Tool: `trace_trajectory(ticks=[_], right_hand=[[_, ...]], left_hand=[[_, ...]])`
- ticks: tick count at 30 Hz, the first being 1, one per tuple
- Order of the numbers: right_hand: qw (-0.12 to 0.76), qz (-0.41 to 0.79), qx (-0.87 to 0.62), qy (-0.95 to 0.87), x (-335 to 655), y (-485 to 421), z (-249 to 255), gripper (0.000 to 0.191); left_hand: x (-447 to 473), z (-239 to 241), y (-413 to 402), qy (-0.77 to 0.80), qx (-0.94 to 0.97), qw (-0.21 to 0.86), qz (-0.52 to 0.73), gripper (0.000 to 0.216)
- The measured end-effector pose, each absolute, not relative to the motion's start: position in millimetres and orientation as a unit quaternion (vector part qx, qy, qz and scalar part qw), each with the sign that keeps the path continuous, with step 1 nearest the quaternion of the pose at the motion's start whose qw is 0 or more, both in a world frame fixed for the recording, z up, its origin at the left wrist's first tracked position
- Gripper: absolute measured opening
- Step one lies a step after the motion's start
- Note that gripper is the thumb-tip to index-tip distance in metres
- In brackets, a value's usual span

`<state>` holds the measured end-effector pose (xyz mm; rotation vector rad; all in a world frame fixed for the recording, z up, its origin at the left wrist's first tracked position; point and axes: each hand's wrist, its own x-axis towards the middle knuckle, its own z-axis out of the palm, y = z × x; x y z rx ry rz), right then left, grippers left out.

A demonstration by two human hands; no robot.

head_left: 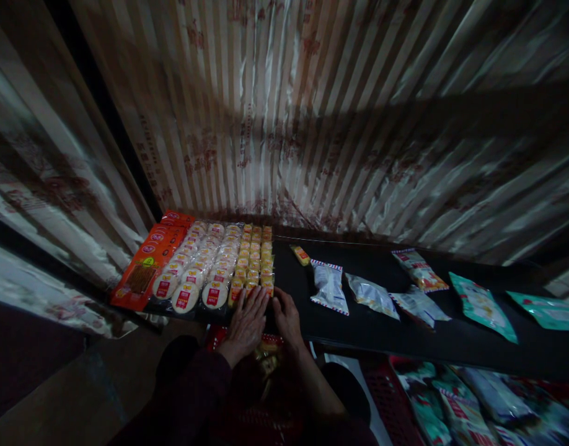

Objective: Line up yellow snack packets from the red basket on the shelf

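My left hand (248, 321) lies with its fingers stretched out over the near end of the rows of small yellow wrapped snack packets (253, 260). Close beside it, my right hand (287, 317) touches the near right corner of those rows, its fingers slightly bent and apart. Neither hand appears to grip anything. Left of the yellow packets stand overlapping rows of round white wrapped crackers (216, 294). Farther left, flat orange snack bags (142, 272) overlap one another. My palms hide part of the nearest yellow packets.
On the black table (284, 263) to the right lie a single yellow packet (300, 255), several white-and-clear bags (329, 286) and green bags (483, 305). A red basket (396, 396) of bagged snacks stands below at right. Another red basket (219, 337) sits between my legs. A patterned curtain (284, 124) hangs behind.
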<state>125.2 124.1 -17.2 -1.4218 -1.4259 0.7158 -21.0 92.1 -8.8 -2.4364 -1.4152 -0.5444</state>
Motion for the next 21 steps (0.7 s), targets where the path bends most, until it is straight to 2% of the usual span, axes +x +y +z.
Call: trace_trajectory(ticks=[8, 13, 21], right_hand=[[0.510, 0.415, -0.580, -0.481, 116, 143, -10, 0.073], [0.515, 0.450, -0.562, -0.465, 100, 143, -14, 0.076], [0.517, 0.428, -0.559, -0.486, 89, 141, -15, 0.074]], left_hand=[[-22, -3, 97, -0.484, -0.847, 0.119, -0.184, 0.057], [-25, -3, 100, -0.491, -0.851, 0.116, -0.149, 0.056], [-25, -5, 103, -0.489, -0.850, 0.118, -0.154, 0.065]])
